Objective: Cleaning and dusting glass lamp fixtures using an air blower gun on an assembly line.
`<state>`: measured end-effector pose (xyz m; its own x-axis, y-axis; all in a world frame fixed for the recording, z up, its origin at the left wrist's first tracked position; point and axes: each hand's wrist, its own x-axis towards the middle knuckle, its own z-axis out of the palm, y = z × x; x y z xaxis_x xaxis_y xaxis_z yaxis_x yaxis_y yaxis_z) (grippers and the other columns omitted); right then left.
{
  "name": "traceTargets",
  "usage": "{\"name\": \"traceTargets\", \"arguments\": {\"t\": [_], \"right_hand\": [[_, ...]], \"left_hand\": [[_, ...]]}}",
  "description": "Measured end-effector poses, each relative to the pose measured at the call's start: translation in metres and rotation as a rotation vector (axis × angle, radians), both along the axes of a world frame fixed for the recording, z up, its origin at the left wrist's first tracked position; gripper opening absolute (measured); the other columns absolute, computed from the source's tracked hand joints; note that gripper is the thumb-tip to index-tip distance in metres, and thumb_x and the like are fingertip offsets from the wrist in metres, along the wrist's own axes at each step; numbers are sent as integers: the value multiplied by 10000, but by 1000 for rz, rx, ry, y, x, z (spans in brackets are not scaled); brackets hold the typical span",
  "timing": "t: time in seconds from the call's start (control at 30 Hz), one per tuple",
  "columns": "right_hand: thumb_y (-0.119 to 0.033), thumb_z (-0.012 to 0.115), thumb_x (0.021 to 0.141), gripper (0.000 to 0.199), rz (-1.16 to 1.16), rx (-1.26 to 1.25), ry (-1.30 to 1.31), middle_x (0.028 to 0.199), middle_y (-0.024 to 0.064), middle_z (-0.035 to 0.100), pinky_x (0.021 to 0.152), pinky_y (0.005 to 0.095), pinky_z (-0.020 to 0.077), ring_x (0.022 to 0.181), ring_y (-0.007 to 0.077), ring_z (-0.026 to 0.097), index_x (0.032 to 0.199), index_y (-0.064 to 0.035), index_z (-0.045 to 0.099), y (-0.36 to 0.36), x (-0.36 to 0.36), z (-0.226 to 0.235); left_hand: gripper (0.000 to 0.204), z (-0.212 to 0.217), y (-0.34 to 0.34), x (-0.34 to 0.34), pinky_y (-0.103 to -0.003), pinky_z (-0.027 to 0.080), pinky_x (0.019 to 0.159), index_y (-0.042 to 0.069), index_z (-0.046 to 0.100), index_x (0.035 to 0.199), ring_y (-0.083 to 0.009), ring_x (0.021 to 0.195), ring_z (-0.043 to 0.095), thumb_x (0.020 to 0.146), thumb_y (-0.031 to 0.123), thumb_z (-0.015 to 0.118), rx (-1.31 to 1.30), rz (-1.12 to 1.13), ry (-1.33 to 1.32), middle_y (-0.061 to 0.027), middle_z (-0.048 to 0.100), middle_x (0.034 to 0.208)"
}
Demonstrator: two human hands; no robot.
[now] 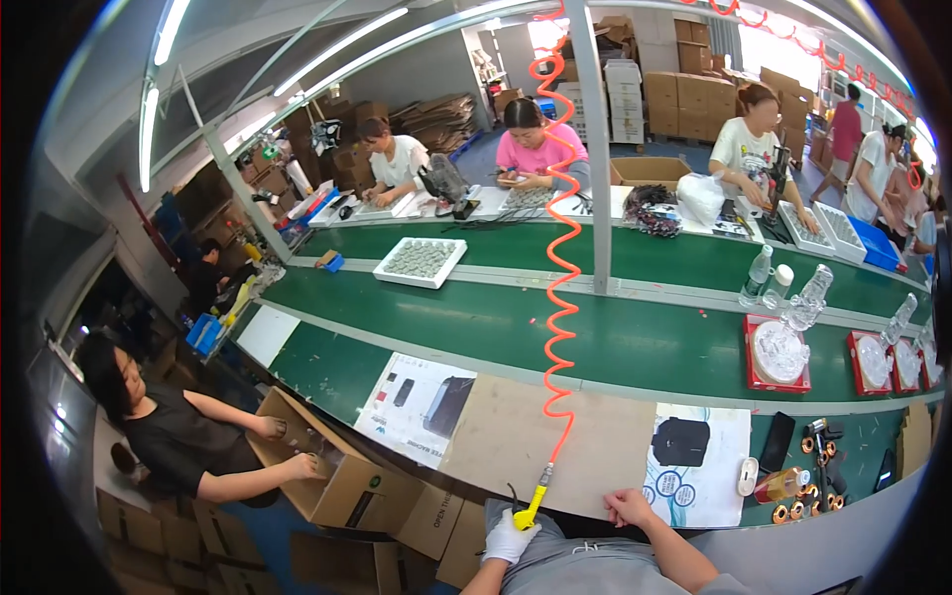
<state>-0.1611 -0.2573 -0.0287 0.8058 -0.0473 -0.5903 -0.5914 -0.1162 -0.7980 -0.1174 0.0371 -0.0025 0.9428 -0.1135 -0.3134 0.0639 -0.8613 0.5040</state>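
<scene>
Just beyond the grip lies a bare brown cardboard sheet (540,436) on the green bench. Left of it sits a printed leaflet (416,407), and further left, below bench level, a person in black (169,436) reaches into an open cardboard box (332,471). Right of the grip rests a white sheet with a dark bag picture (694,461), then a black phone (776,441) and small copper rings (808,496). Well beyond, on the far belt, lie a white tray of small grey parts (419,261), clear plastic bottles (759,276) and red trays (777,354).
</scene>
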Motion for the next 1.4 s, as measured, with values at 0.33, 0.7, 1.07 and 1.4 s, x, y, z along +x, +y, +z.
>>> {"name": "traceTargets", "arguments": {"t": [0.33, 0.7, 1.07, 1.4], "right_hand": [[-257, 540, 938, 333, -38, 38, -15, 568, 105, 622, 346, 261, 401, 376, 148, 536, 774, 22, 618, -6, -5, -4], [-237, 536, 927, 321, -49, 38, -27, 566, 111, 621, 342, 258, 399, 369, 151, 534, 761, 27, 616, -3, -2, -4], [-251, 543, 925, 334, -35, 15, -19, 591, 109, 638, 377, 265, 439, 399, 141, 548, 806, 46, 641, -4, -3, -4], [-261, 554, 931, 336, -42, -22, -12, 610, 99, 646, 393, 270, 452, 412, 130, 551, 809, 37, 648, -3, -3, 3]], "left_hand": [[656, 0, 1, -6, -481, 507, 776, 71, 542, 1206, -418, 903, 639, 759, 524, 702, -78, 18, -43, -245, 662, 975], [472, -22, 21, 11, -474, 501, 810, 129, 577, 1178, -400, 934, 631, 854, 471, 611, -118, -62, 55, -210, 662, 1021], [313, 39, 24, 16, -535, 494, 726, 154, 496, 1206, -407, 848, 650, 928, 297, 497, 72, -23, -83, -213, 667, 941], [275, 29, 26, 20, -544, 490, 667, 93, 544, 1082, -413, 747, 647, 950, 322, 469, 147, -125, -140, -215, 663, 816]]}}
